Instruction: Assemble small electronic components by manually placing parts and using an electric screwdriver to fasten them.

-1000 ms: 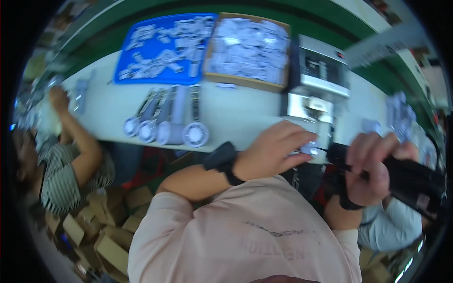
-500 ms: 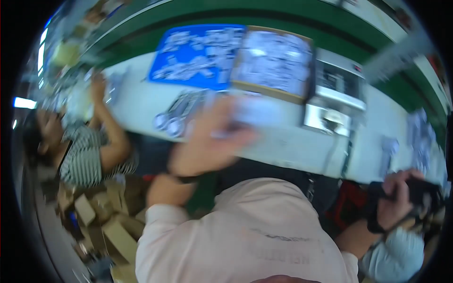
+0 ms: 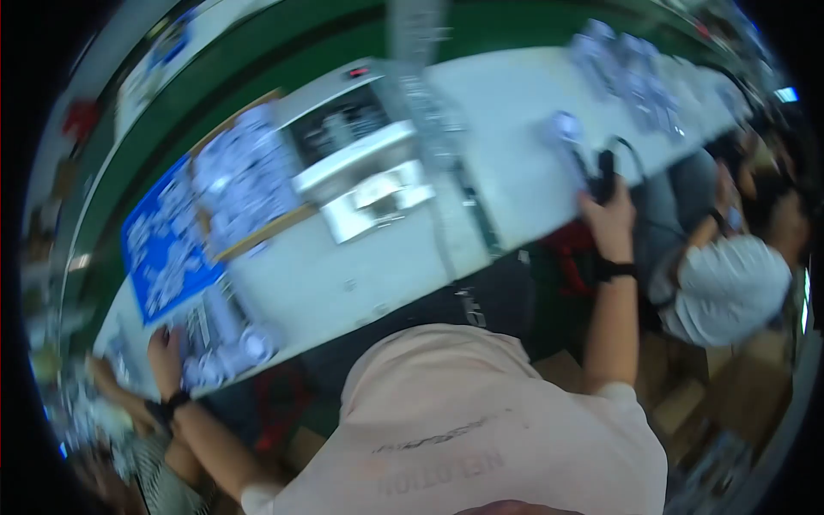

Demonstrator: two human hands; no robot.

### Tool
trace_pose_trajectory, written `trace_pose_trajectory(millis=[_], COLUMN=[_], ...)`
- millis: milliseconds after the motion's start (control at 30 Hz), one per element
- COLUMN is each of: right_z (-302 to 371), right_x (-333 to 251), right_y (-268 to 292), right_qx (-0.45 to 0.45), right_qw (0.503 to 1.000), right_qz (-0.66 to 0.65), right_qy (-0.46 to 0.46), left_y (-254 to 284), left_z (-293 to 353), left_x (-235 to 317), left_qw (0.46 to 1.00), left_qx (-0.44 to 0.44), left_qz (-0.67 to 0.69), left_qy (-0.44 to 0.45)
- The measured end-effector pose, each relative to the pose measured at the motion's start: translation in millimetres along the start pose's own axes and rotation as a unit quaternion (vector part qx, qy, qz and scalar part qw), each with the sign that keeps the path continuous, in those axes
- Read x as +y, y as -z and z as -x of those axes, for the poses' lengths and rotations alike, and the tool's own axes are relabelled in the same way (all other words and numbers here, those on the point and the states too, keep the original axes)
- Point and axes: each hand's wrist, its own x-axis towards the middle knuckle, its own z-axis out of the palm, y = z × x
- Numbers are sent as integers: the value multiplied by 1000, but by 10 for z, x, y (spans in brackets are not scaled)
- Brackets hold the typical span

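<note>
My right hand (image 3: 611, 225) is closed around a black corded handheld tool (image 3: 605, 178), whose exact kind I cannot make out. Just beyond the tool's tip, a white long-handled piece with a round head (image 3: 565, 129) lies on the white table. Far off at the left, my left hand (image 3: 166, 359) is at the table's near edge, beside several white round-headed pieces (image 3: 225, 348). Blur hides its fingers, so whether it grips anything does not show.
A silver machine (image 3: 348, 142) stands mid-table, next to a cardboard box of small white parts (image 3: 245, 167). Left of that is a blue tray (image 3: 182, 296). More white pieces (image 3: 627, 73) lie at the far right. One person (image 3: 725, 287) sits at the right, another (image 3: 154, 468) at the lower left.
The view has swung to the right, so the tray, box and machine appear farther left. My left hand has left the middle and is near the white pieces. My right hand is now over the table.
</note>
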Motion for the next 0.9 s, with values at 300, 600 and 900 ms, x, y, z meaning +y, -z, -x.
trace_pose_trajectory(millis=[300, 600, 900], right_z=[-119, 205, 922], right_x=[273, -1159, -2124], right_y=[107, 646, 118], right_qx=[71, -38, -241], right_qw=[978, 971, 925], right_qz=[-194, -199, -168], right_qy=[1, 124, 241], left_y=[218, 344, -29], left_z=[103, -474, -725], left_x=[1019, 2245, 2334], left_qw=[993, 978, 968], left_qx=[47, 62, -100], left_qz=[107, -19, 87], left_qy=[-23, -199, -213])
